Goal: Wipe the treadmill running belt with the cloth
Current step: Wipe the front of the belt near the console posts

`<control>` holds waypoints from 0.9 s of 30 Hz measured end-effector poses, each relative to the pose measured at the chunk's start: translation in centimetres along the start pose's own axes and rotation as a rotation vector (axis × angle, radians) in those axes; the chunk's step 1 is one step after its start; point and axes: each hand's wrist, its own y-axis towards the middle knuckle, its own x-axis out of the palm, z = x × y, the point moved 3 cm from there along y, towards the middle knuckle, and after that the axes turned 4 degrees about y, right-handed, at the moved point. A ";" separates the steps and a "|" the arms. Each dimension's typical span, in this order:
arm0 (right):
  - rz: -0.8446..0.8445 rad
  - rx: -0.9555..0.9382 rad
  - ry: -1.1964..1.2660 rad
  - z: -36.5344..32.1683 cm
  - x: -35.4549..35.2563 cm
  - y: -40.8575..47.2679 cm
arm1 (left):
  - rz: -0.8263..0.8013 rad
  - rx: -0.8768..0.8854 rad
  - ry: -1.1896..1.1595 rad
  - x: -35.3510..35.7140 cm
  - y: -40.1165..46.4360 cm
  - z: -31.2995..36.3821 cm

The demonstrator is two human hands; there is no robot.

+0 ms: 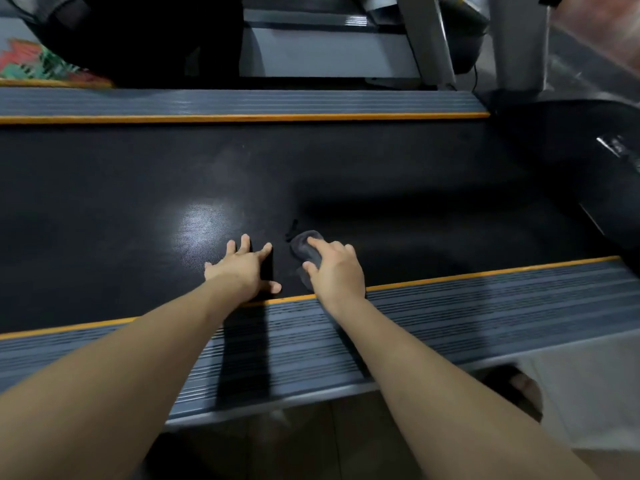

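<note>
My left hand point(244, 266) lies flat on the black belt point(346, 174), fingers point(245, 241) spread and straight, thumb out toward the near edge, holding nothing. My right hand point(334, 270) grips the grey cloth point(304, 249), fingers curled over it and thumb tucked against its near side, pressing it onto the belt. The cloth is bunched and sits on the belt close to the near edge, just right of my left hand, not touching it. Both hands sit just past the orange strip point(485, 273) that borders the near side rail point(450, 317), which is ribbed and grey. The far side rail point(242, 102) runs along the belt's far edge. A glare spot point(199, 225) sits on the belt left of my left hand. My foot point(519, 386) shows below the near rail, blurred.
</note>
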 end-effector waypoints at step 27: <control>0.127 0.277 -0.162 14.5 -10.9 2.1 | 0.254 0.187 0.001 0.1 2.7 12.9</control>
